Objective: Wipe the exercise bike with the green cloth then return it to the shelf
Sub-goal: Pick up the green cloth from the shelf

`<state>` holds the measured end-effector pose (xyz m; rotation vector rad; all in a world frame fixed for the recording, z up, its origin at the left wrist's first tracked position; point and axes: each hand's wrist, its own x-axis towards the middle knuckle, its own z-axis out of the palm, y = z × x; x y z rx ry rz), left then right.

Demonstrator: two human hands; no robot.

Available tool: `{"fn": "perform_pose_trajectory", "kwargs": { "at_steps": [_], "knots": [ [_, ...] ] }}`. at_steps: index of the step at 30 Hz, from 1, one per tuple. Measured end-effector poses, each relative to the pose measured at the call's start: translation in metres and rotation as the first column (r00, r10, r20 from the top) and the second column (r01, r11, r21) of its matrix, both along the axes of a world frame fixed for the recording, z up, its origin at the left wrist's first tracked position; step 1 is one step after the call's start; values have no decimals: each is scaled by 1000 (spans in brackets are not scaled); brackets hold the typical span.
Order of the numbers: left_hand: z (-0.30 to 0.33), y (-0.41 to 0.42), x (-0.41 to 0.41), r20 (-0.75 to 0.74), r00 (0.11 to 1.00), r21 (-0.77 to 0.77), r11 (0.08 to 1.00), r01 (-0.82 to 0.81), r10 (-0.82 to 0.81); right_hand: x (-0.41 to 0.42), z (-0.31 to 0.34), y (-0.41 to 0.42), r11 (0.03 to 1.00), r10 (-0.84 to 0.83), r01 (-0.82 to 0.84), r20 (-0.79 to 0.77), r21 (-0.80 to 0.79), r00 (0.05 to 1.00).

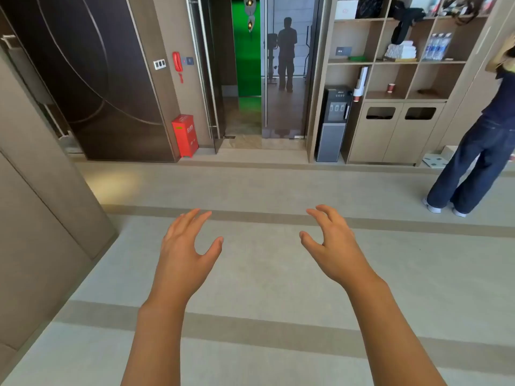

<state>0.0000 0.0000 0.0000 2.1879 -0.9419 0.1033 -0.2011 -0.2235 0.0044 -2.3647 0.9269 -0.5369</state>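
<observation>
Both bare forearms reached forward over the floor (264, 274), a pale, matte surface crossed by darker tan bands. The left hand (185, 246) was held palm down with its fingers loosely extended and its thumb spread to the side, its grip slack and holding nothing. The right hand (333, 243) hung level with it and well apart, its fingers bent in a loose claw, its grip likewise spread and holding nothing.

The green cloth (357, 58) lay as a small, flat, folded strip on a board of the shelf (379, 62), in the left compartment just below a small dark wall plate. It was too small to tell its weave. The shelf was a grid of light wood-grain boxes along the far wall. The next compartment to the right held a stack of white folded towels (401, 51), and the one beyond held clear water bottles (438, 46). A red paper cup (391, 87) stood one row lower. Below the open boxes were two flat cabinet doors, each with a rounded slot.

A dark, boxy water dispenser (334, 121) stood on the floor just left of the shelf. Farther left, a glass door (287, 79) showed a dim standing figure, and a glossy red cabinet (184, 135) sat against dark brown panelling. At the right edge stood a person in wide dark jeans (479, 160).
</observation>
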Motion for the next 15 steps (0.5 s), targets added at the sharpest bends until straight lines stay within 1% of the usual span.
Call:
{"fn": "perform_pose_trajectory", "kwargs": {
  "at_steps": [3,8,15],
  "knots": [
    [7,-48,1,0,1000,14,1000,20,-20,0,-2,-45,1000,-9,9,24,9,1000],
    [11,-128,-1,-3,1000,44,999,25,-25,1,-10,-120,1000,6,-7,17,30,1000],
    [15,-210,-13,35,998,98,994,52,-56,-5,-17,-200,999,9,-11,54,51,998]
  ]
}}
